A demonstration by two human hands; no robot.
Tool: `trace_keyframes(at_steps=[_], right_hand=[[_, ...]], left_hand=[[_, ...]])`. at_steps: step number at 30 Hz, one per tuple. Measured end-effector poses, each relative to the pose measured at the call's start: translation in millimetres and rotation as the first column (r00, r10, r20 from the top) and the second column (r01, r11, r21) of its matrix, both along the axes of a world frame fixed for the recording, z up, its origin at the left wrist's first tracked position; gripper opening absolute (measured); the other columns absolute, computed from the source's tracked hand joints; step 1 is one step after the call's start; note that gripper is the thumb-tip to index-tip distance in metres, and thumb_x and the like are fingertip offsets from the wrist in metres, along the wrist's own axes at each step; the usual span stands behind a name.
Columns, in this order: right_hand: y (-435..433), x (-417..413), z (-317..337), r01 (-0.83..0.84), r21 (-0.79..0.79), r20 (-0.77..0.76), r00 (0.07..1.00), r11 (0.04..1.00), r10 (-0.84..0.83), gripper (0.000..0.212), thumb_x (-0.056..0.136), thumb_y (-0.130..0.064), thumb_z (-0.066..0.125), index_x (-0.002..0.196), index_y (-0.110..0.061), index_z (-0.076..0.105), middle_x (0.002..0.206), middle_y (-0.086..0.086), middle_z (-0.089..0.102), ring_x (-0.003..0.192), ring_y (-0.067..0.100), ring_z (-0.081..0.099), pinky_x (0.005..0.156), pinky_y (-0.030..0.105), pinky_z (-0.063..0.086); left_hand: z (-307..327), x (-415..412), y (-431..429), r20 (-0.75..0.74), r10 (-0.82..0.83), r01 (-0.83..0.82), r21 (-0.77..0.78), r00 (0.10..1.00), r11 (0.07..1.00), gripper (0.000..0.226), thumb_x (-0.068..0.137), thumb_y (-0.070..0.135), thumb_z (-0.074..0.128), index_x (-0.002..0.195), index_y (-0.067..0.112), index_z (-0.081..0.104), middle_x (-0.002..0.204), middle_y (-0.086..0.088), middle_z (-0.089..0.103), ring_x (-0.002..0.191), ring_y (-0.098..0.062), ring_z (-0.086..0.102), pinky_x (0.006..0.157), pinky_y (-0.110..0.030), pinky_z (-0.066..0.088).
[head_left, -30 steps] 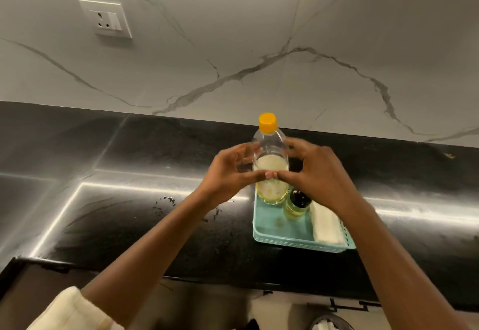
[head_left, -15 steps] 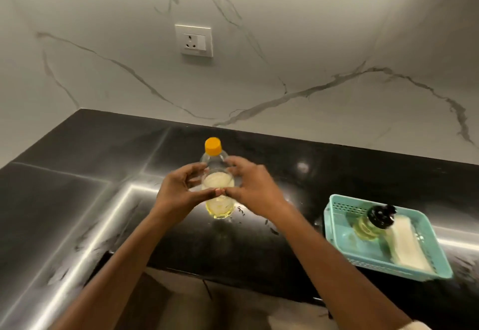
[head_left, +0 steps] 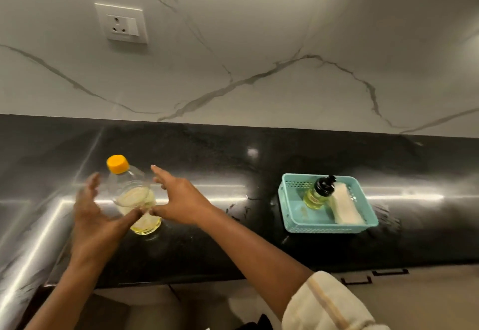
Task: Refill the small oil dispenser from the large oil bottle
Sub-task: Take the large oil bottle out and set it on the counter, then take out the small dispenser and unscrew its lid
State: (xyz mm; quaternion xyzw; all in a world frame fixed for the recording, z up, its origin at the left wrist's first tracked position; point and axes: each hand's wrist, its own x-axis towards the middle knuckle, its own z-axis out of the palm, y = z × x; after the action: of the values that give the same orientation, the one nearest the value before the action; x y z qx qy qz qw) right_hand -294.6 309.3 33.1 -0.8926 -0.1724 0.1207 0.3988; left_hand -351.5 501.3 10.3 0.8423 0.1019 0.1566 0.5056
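Oil bottle (head_left: 134, 200), cap on, stands on the counter (head_left: 259, 239), well left of the basket (head_left: 324, 226). Left hand (head_left: 90, 215) and right hand (head_left: 181, 200) flank it, fingers spread, gripping nothing. Dispenser (head_left: 317, 193) sits inside the basket. Step: setup. Next, likely: fetch dispenser, uncap both.

A home kitchen — black stone counter (head_left: 285, 153), marble backsplash (head_left: 259, 44), wall socket (head_left: 121, 23)

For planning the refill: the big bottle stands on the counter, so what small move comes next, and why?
Probably reach the open right hand to the small dispenser in the teal basket and bring it beside the large oil bottle. That bottle stands upright, capped; the left hand is open too; the dispenser sits apart.
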Motion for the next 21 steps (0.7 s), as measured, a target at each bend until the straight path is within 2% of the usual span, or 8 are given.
trace_keyframes(at_steps=[3,5,7,8,11,14,17,21], right_hand=[[-58.5,-16.8,9.7,0.090,0.060,0.087,0.992,0.994,-0.095,0.092,0.088,-0.024,0.084,0.164,-0.031,0.033,0.160,0.002,0.052,0.144,0.020,0.051,0.115,0.040,0.049],[-118.6,-30.6,13.7,0.270,0.147,0.170,0.941,0.952,-0.293,0.074,0.088,-0.021,0.082,0.155,-0.029,0.049,0.147,-0.006,0.061,0.130,0.005,0.058,0.106,0.025,0.052],[-189.7,-44.3,14.3,0.508,0.220,0.235,0.801,0.833,-0.551,0.059,0.088,-0.015,0.082,0.141,-0.030,0.060,0.130,-0.010,0.066,0.113,-0.003,0.062,0.095,0.015,0.053],[-225.3,-49.6,12.7,0.621,0.253,0.260,0.695,0.742,-0.670,0.055,0.087,-0.011,0.083,0.135,-0.029,0.061,0.124,-0.009,0.067,0.108,-0.003,0.063,0.092,0.016,0.054],[-320.0,-55.3,-7.7,0.839,0.219,0.194,0.462,0.497,-0.865,0.070,0.080,-0.007,0.089,0.139,-0.021,0.053,0.127,-0.006,0.059,0.109,0.010,0.063,0.100,0.035,0.057],[-370.6,-47.6,-39.8,0.843,0.090,0.027,0.530,0.530,-0.848,0.094,0.072,-0.010,0.096,0.150,-0.015,0.043,0.140,0.000,0.053,0.127,0.023,0.057,0.111,0.049,0.050],[-383.5,-38.3,-66.3,0.756,-0.014,-0.057,0.652,0.654,-0.756,0.087,0.068,-0.025,0.100,0.139,-0.021,0.051,0.127,-0.005,0.063,0.117,0.018,0.062,0.105,0.037,0.049],[-390.1,-27.9,-79.7,0.732,0.020,-0.042,0.681,0.681,-0.731,0.069,0.069,-0.028,0.099,0.125,-0.028,0.058,0.107,-0.016,0.066,0.103,0.011,0.064,0.090,0.025,0.043]], left_hand=[[12.0,-24.3,-42.1,0.315,0.091,-0.140,0.136,0.945,0.981,0.083,0.078,0.018,0.084,0.140,0.050,0.038,0.129,0.023,0.046,0.117,-0.022,0.054,0.092,-0.024,0.044],[11.8,-32.5,-81.1,0.401,0.028,-0.103,0.169,0.916,0.980,0.068,0.081,0.004,0.078,0.133,0.039,0.052,0.120,0.015,0.048,0.100,-0.008,0.052,0.088,-0.014,0.042],[-0.1,-26.2,-122.3,0.364,-0.151,0.089,0.182,0.919,0.979,0.056,0.079,-0.015,0.081,0.123,0.015,0.065,0.119,-0.001,0.054,0.093,-0.006,0.056,0.086,-0.008,0.045],[-4.7,-19.6,-144.1,0.312,-0.256,0.214,0.161,0.915,0.963,0.056,0.078,-0.017,0.082,0.122,0.016,0.066,0.120,-0.003,0.056,0.093,-0.009,0.060,0.085,-0.010,0.050],[-14.4,0.2,-211.8,0.190,-0.463,0.458,0.075,0.866,0.886,0.047,0.086,-0.005,0.082,0.121,0.023,0.068,0.124,0.007,0.062,0.104,-0.014,0.069,0.087,-0.027,0.060],[-17.1,20.0,-274.6,0.151,-0.577,0.581,0.016,0.803,0.814,0.038,0.089,0.007,0.079,0.122,0.024,0.071,0.122,0.013,0.067,0.111,-0.007,0.068,0.090,-0.028,0.061],[-20.1,35.7,-320.2,0.069,-0.649,0.651,0.001,0.757,0.759,0.039,0.091,0.009,0.080,0.124,0.027,0.071,0.123,0.012,0.068,0.114,-0.001,0.065,0.092,-0.021,0.058],[-29.7,44.0,-353.5,-0.017,-0.656,0.650,-0.121,0.754,0.750,0.039,0.090,0.010,0.081,0.122,0.031,0.073,0.120,0.018,0.069,0.112,0.002,0.064,0.096,-0.025,0.058]])
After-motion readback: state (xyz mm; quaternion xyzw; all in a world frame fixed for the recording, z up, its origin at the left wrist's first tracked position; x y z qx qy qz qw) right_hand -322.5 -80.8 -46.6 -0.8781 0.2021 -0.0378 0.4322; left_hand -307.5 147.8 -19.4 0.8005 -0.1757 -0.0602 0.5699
